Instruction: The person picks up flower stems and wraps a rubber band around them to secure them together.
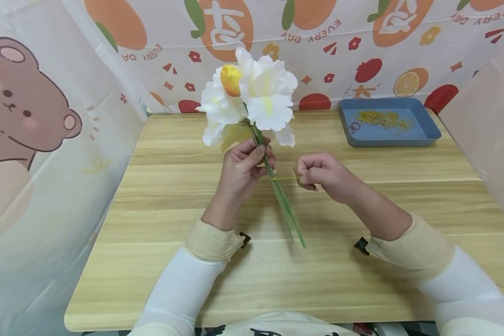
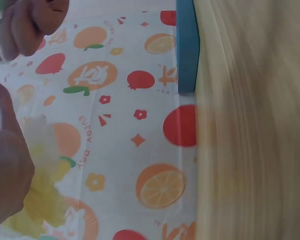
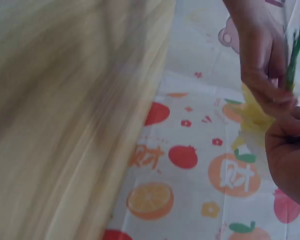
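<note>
My left hand (image 1: 242, 169) holds a small bunch of artificial flowers (image 1: 268, 95) by their green stems (image 1: 286, 212), just below the blooms. The petals are white and ruffled, with a yellow-orange centre (image 1: 230, 80). A thin yellow rubber band (image 1: 286, 178) runs taut from the stems to my right hand (image 1: 325, 176), whose curled fingers grip its other end. In the right wrist view, the left hand (image 3: 262, 57) is on the stems, close to the right hand (image 3: 290, 162). The left wrist view catches both hands only at its left edge.
A blue tray (image 1: 394, 141) stands at the back right of the wooden table (image 1: 159, 261), with several yellow rubber bands (image 1: 379, 119) and a red one (image 1: 354, 127) inside. Printed cloth (image 1: 243, 42) hangs behind the table, and more cloth hangs at both sides.
</note>
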Demonstrator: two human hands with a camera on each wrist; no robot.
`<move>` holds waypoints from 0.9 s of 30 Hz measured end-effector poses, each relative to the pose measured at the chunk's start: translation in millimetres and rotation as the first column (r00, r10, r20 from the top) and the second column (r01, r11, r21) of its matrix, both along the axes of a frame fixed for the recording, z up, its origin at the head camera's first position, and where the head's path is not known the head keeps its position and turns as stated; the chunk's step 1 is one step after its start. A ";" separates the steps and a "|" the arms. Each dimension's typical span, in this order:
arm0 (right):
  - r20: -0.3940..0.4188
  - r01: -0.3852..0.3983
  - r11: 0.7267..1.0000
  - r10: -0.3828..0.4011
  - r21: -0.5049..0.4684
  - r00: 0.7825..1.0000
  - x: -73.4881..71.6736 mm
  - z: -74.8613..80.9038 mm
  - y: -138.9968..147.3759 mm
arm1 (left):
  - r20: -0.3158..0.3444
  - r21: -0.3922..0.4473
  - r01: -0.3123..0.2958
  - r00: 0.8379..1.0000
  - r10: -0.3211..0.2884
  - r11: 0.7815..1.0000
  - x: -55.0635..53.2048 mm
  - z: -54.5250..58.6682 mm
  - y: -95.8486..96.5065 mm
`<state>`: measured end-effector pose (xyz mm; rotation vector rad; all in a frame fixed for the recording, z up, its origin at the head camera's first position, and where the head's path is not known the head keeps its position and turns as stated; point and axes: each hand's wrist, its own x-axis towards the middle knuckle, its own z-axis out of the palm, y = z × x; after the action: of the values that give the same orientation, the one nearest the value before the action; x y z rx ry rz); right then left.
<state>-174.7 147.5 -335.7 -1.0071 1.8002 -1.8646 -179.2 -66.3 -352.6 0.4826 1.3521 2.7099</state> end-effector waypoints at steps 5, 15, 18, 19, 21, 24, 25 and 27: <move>-0.330 0.105 0.993 -0.080 0.058 0.940 -1.5 -5.0 3.1 | 0.051 0.124 0.110 0.992 -0.117 0.986 2.4 1.3 -0.9; -0.815 0.203 0.977 -0.169 -0.065 0.554 4.8 -13.5 -2.1 | 0.081 0.250 0.201 0.970 -0.227 0.947 7.4 6.5 -0.4; -0.811 0.196 0.980 -0.149 -0.043 0.565 14.0 -13.1 -2.8 | 0.096 0.275 0.218 0.963 -0.253 0.936 8.7 8.2 -0.1; -0.811 0.196 0.980 -0.143 -0.036 0.567 17.2 -13.1 -3.2 | 0.098 0.284 0.225 0.960 -0.261 0.932 9.2 8.9 0.0; -0.816 0.194 0.980 -0.139 -0.033 0.561 22.7 -14.3 -4.8 | 0.101 0.297 0.234 0.956 -0.274 0.926 10.5 10.4 0.4; -0.866 0.240 0.970 -0.157 -0.045 0.474 27.3 -17.4 -7.9 | 0.100 0.315 0.258 0.948 -0.302 0.914 13.3 13.2 1.2; -0.885 0.278 0.959 -0.177 -0.057 0.430 27.7 -18.9 -9.0 | 0.103 0.320 0.262 0.945 -0.309 0.910 14.2 14.1 1.4; -0.912 0.372 0.924 -0.222 -0.085 0.345 27.4 -23.0 -11.1 | 0.118 0.322 0.258 0.944 -0.309 0.911 16.1 16.0 2.5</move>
<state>-147.3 136.4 -358.7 -2.0373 2.8487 -1.3089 -163.1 -63.8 -336.6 0.4220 0.7585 2.6455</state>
